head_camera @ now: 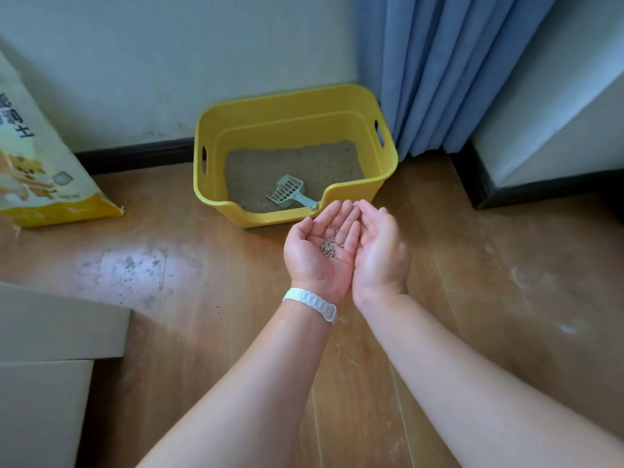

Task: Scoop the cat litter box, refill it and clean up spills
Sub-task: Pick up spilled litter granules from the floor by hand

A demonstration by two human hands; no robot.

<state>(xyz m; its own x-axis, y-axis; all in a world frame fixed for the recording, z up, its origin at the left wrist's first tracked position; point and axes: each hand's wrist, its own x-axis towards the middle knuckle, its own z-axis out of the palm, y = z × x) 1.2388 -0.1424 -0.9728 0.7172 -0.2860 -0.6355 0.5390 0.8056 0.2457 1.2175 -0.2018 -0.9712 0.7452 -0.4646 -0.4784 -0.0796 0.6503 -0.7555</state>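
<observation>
A yellow litter box stands on the wooden floor against the wall, with tan litter inside. A pale grey slotted scoop lies on the litter, its handle pointing at the low front lip. Just in front of the box, my left hand and my right hand are cupped side by side, palms up. A small heap of grey litter granules rests in the left palm by the seam between the hands. A white band circles my left wrist.
A yellow and white litter bag leans at the left. Specks of litter and dust dot the floor at the left. Blue curtains hang behind the box. Grey furniture edges sit at lower left; a dark-based ledge is at right.
</observation>
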